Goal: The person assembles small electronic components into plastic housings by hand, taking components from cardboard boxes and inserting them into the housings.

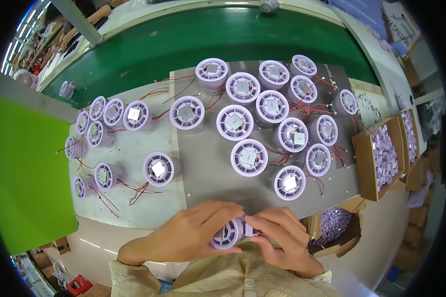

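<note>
Close to my body, at the table's near edge, my left hand [195, 230] is wrapped round a lilac cylindrical fan housing [229, 239] with a spoked round end. The fingers of my right hand [282, 238] pinch a small lilac plastic piece [249, 230] against the housing's right side. Short red wires show beside that piece, partly covered by my fingers. Whether the piece is fixed to the housing I cannot tell. Beyond my hands stand several similar fan housings [250, 157], most with a square silvery plate in the middle and red and black wires trailing out.
A grey mat [208, 168] covers much of the pale table [134, 205]. On the right, a cardboard box [364, 166] holds small lilac pieces; another open box [351, 243] sits lower. A green belt [183, 44] runs behind, and a bright green panel [29, 163] stands left.
</note>
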Demonstrator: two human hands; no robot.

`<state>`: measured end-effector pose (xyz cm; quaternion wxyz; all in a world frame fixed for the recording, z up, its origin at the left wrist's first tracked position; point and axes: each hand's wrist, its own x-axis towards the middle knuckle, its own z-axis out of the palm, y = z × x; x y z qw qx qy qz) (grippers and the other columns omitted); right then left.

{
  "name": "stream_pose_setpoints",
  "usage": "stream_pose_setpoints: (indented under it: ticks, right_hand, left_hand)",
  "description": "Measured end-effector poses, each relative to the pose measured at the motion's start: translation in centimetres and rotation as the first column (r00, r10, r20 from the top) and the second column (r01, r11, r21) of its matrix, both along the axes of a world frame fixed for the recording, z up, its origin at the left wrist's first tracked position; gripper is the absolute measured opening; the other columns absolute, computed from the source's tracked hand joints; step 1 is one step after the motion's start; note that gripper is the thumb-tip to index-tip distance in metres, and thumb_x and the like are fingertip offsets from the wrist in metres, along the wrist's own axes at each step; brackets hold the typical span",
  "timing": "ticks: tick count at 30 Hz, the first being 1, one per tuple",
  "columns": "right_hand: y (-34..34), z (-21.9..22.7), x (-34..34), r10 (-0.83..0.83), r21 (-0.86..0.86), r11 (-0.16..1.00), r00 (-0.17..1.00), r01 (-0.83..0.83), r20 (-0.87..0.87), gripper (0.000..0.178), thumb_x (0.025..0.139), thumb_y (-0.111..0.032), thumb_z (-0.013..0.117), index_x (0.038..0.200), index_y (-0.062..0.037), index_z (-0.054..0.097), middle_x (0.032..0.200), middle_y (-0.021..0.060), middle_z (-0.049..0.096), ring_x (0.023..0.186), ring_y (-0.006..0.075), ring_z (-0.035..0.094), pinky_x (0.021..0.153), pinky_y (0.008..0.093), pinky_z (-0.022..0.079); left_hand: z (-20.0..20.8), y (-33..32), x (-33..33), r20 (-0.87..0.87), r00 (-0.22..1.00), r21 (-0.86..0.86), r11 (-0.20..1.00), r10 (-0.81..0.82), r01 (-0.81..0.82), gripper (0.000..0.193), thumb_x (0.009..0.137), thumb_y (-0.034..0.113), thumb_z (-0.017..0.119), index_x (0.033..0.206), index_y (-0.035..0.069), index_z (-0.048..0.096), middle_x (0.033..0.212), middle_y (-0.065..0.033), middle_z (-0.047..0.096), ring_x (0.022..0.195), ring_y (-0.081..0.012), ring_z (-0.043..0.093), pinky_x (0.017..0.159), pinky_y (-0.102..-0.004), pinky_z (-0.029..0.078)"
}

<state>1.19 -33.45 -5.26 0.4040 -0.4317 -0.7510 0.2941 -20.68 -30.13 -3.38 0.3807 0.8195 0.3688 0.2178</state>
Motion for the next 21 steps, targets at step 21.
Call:
stream_pose_setpoints:
  ticks: [21]
  right_hand:
    - [0.0,2.5,0.9,0.025,0.136,0.99,0.995,-0.038,0.099,0.05,0.059,-0.009,0.085,0.108,-0.0025,0.073,0.09,0.0099,0.065,0.076,0.024,0.064,0.063,0.0304,0.052]
  left_hand:
    - [1.0,0.1,0.6,0.259,0.965,-0.098,0.995,0.033,-0.007,0.062,0.067,0.022,0.09,0.118,0.003,0.061,0.114,-0.0084,0.067,0.097,-0.024,0.069,0.08,-0.0317,0.059]
